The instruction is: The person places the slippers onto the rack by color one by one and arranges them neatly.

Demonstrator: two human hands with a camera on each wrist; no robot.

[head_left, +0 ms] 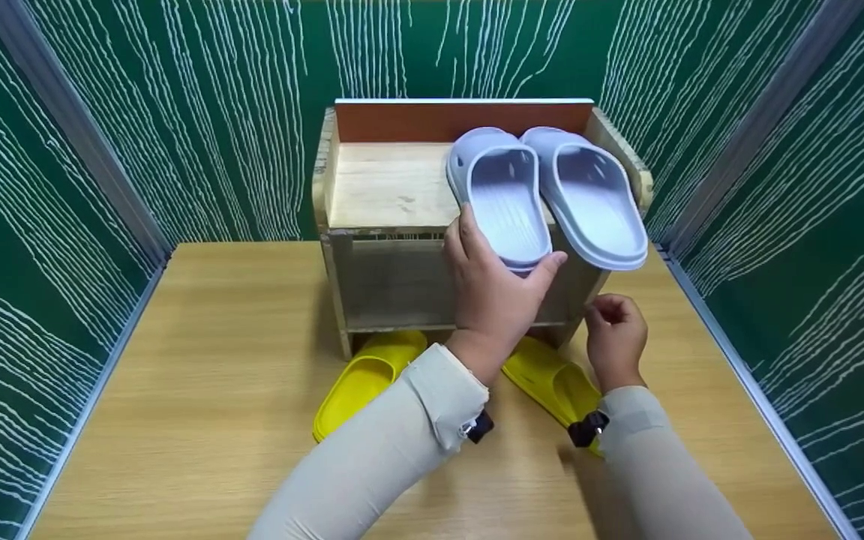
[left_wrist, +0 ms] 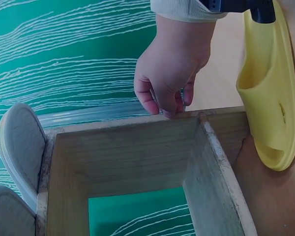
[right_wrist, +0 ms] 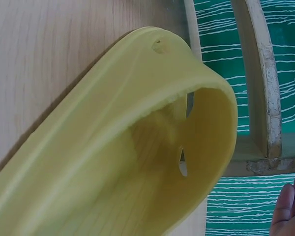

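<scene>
My left hand (head_left: 493, 296) grips the left one of two pale grey clogs (head_left: 508, 202), fingers along its outer side and thumb at its heel. The other clog (head_left: 603, 202) sits close beside it; both heels jut over the front edge of a small wooden shoe rack (head_left: 391, 180). Lower down, my right hand (head_left: 618, 341) has curled fingers at the front edge of the rack's right side panel (left_wrist: 123, 123). In the left wrist view that right hand (left_wrist: 172, 66) pinches this edge from outside. The right wrist view catches only a few of its fingers (right_wrist: 284, 206).
Two yellow slippers lie on the table (head_left: 214, 360): one (head_left: 357, 390) by the rack's left foot, the other (head_left: 548, 379) under my right wrist. That slipper (right_wrist: 103, 113) fills much of the right wrist view. Green walls (head_left: 237, 90) with white lines enclose the table.
</scene>
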